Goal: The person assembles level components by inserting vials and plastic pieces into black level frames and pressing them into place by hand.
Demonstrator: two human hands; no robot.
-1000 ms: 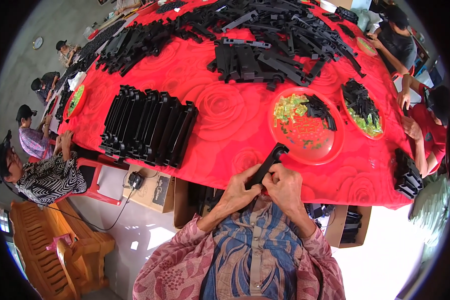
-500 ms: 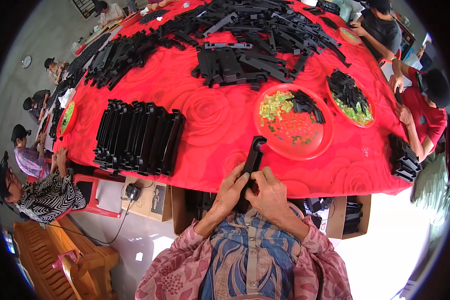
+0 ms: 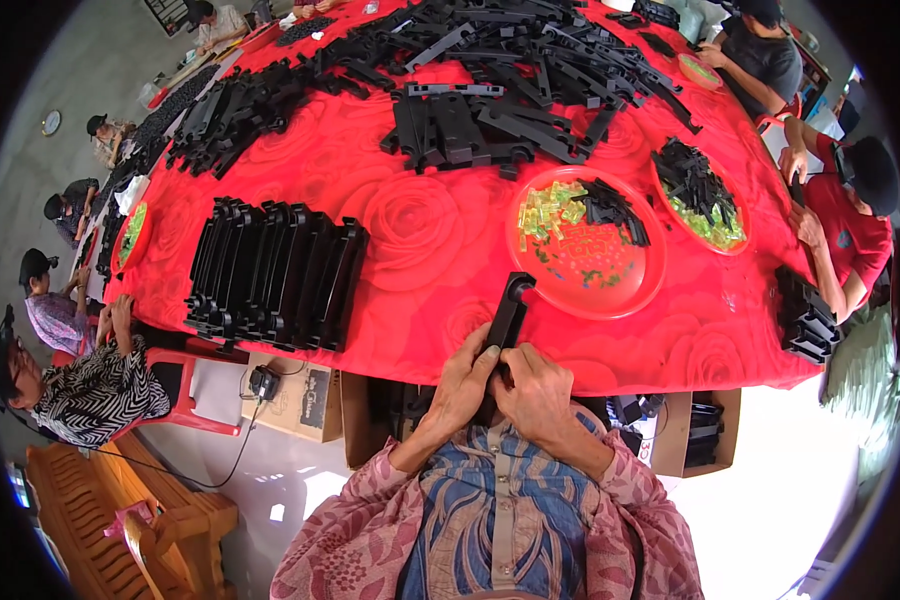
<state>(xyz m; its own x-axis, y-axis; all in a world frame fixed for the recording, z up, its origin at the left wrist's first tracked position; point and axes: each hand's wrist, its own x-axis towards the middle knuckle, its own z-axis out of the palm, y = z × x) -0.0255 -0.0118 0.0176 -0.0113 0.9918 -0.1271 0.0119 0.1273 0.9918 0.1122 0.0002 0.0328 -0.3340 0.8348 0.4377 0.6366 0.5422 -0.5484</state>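
A long black plastic part (image 3: 509, 318) with a rounded, notched far end is held upright-slanted in front of my chest, over the table's near edge. My left hand (image 3: 460, 385) is closed round its left side, thumb lying along it. Against its lower end, the curled fingers of my right hand (image 3: 535, 388) press from the right. Whether a small piece sits under those fingers is hidden. Just beyond, a red plate (image 3: 590, 300) carries yellow-green clear pieces (image 3: 552, 212) and small black strips (image 3: 615, 208). Left of my hands stands a row of similar black parts (image 3: 270, 275).
A large heap of black parts (image 3: 460, 130) covers the far side of the red-clothed table (image 3: 410, 215). A second plate (image 3: 745, 215) of pieces lies to the right. Co-workers sit along both sides. Cardboard boxes (image 3: 315, 400) stand below the table edge.
My right fingers have shifted slightly at the lower end of the black part. The part and my left hand stay almost where they were.
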